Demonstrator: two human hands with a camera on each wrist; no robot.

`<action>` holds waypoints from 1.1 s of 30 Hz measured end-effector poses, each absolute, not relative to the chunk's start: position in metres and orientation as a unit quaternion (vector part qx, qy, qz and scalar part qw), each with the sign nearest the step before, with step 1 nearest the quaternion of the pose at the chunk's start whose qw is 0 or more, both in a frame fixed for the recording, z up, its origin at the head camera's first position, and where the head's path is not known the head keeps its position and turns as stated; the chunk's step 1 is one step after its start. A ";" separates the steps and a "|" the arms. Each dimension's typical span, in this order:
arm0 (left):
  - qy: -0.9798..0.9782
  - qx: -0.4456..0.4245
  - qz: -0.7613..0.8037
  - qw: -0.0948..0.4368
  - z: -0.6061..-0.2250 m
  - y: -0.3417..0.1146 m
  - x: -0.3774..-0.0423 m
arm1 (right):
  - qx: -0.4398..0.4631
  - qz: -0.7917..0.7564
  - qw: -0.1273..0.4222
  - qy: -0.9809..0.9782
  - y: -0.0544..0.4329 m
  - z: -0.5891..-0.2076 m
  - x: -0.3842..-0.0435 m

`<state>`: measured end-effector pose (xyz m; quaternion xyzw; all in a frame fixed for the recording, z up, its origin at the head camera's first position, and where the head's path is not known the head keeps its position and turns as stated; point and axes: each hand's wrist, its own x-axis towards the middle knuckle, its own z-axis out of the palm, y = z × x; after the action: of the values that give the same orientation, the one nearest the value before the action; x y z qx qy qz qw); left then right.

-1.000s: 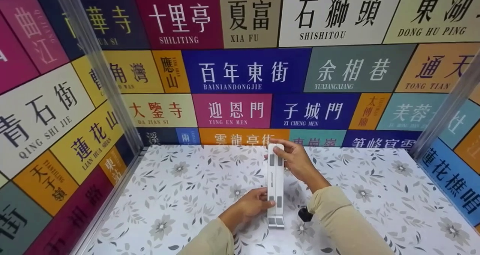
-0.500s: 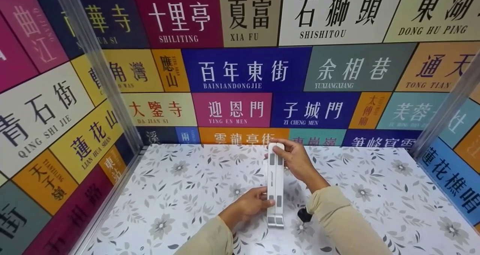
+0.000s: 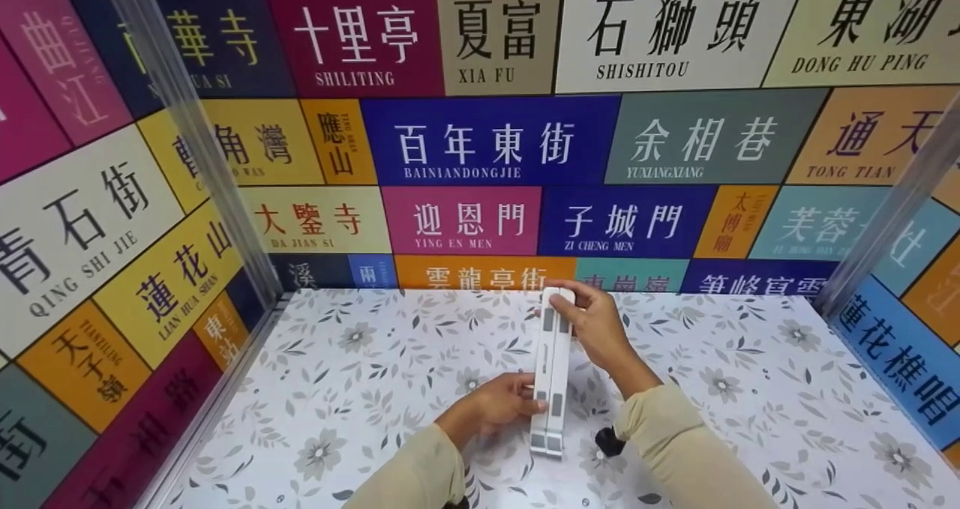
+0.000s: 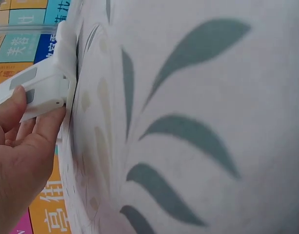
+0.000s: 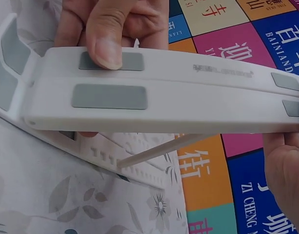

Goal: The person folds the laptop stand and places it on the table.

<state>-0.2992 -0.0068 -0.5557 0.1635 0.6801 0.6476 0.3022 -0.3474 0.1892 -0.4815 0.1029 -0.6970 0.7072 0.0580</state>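
A white foldable laptop stand (image 3: 551, 366) with grey pads stands on the floral tabletop, its two long arms side by side. Near the lipped lower end, my left hand (image 3: 499, 402) pinches it, thumb on a grey pad; the left wrist view shows this left hand (image 4: 27, 151) too. My right hand (image 3: 600, 325) holds the upper end from the right, thumb across the top. In the right wrist view, the laptop stand (image 5: 178, 105) has a thin strut slanting down to a notched base rail. Most of my right fingers are hidden behind the stand.
A white tabletop (image 3: 360, 389) printed with grey leaves and flowers spreads around the hands. Behind it rises a wall (image 3: 495, 142) of coloured signs. Clear upright strips (image 3: 202, 142) run at the corners. A small black object (image 3: 609, 441) is by the right sleeve.
The laptop stand has turned slightly: its upper end has shifted a little right, its lower end a little left. Both hands keep their hold on it.
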 end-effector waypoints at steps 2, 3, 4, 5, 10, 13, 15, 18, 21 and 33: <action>0.675 0.165 0.642 0.322 -0.556 -0.009 -0.303 | 0.093 0.699 0.072 -0.705 0.189 -0.482 -0.345; 0.672 0.167 0.640 0.332 -0.556 -0.010 -0.305 | 0.089 0.695 0.078 -0.709 0.189 -0.482 -0.344; 0.667 0.170 0.639 0.343 -0.556 -0.011 -0.306 | 0.085 0.691 0.083 -0.713 0.188 -0.482 -0.343; 0.661 0.173 0.639 0.354 -0.556 -0.012 -0.308 | 0.080 0.686 0.089 -0.718 0.188 -0.481 -0.341; 0.651 0.182 0.627 0.388 -0.555 -0.019 -0.315 | 0.055 0.667 0.116 -0.734 0.183 -0.478 -0.332; 0.658 0.179 0.614 0.397 -0.554 -0.024 -0.317 | 0.049 0.653 0.143 -0.742 0.181 -0.478 -0.328; 0.661 0.177 0.607 0.403 -0.553 -0.027 -0.318 | 0.048 0.642 0.164 -0.747 0.179 -0.479 -0.325; 0.666 0.175 0.598 0.410 -0.551 -0.030 -0.320 | 0.044 0.627 0.191 -0.754 0.176 -0.480 -0.322; 0.674 0.183 0.584 0.413 -0.550 -0.034 -0.322 | 0.031 0.606 0.213 -0.766 0.173 -0.481 -0.319; 0.706 0.260 0.496 0.434 -0.546 -0.049 -0.341 | -0.034 0.536 0.313 -0.783 0.157 -0.481 -0.297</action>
<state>-0.3406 -0.0492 -0.5457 0.2598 0.7056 0.4961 0.4342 -0.2974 0.1566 -0.4811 -0.0338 -0.7835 0.5360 0.3126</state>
